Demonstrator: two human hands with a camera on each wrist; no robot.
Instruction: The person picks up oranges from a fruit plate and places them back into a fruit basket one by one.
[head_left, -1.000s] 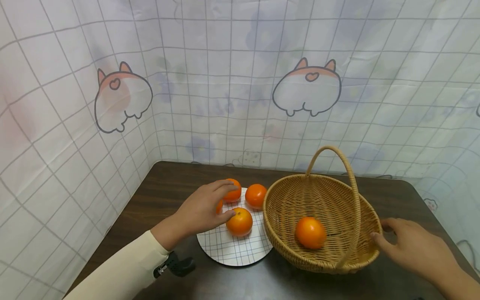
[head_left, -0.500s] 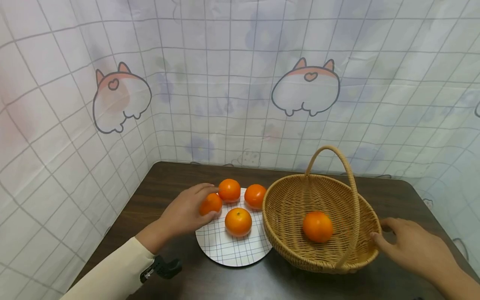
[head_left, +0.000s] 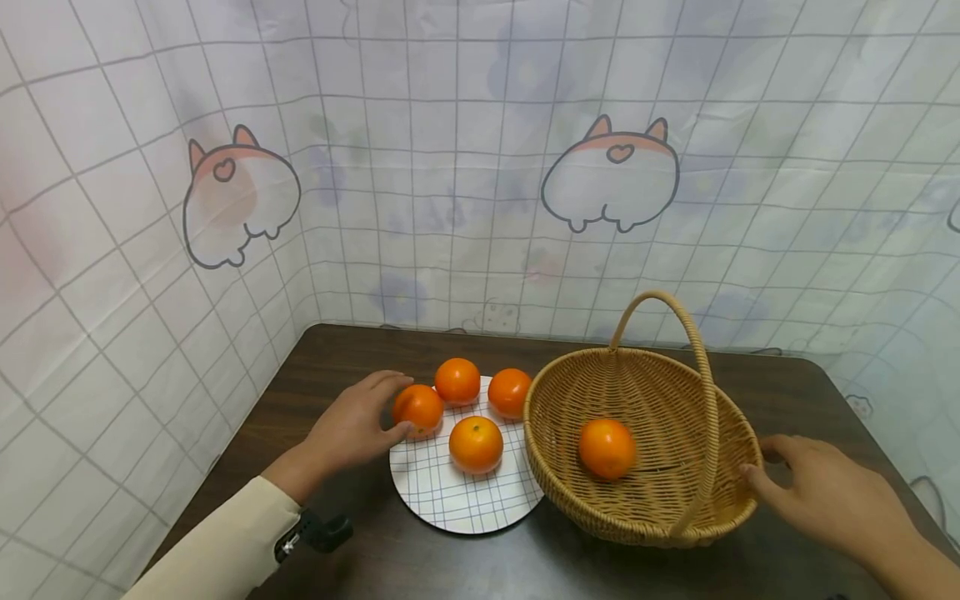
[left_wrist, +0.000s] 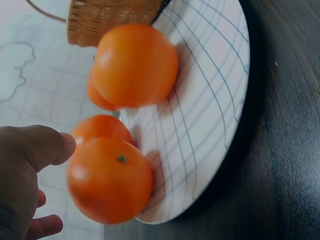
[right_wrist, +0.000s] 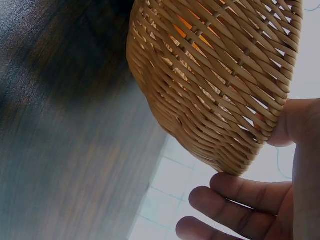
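My left hand (head_left: 348, 421) is at the left edge of a white plate (head_left: 468, 504) with a blue grid, beside the leftmost orange (head_left: 417, 408). Its fingers are loosely bent around the far side of that fruit, the thumb on the near side. In the left wrist view the thumb (left_wrist: 45, 145) hovers by the orange (left_wrist: 110, 185), which rests on the plate. My right hand (head_left: 840, 492) holds the right rim of a wicker basket (head_left: 667, 400), thumb over the edge, fingers outside. One orange (head_left: 607, 448) lies in the basket.
The plate also bears a front orange (head_left: 476, 446), a back orange (head_left: 457, 382) and a right orange (head_left: 510, 393) near the basket wall. The basket's tall handle (head_left: 701, 358) arches over it. A gridded curtain (head_left: 420, 208) hangs behind the dark table (head_left: 360, 542).
My left hand has moved left from above the middle of the plate to the leftmost orange. In the basket, the orange has rolled right, then back left. My right hand has stayed on the rim.
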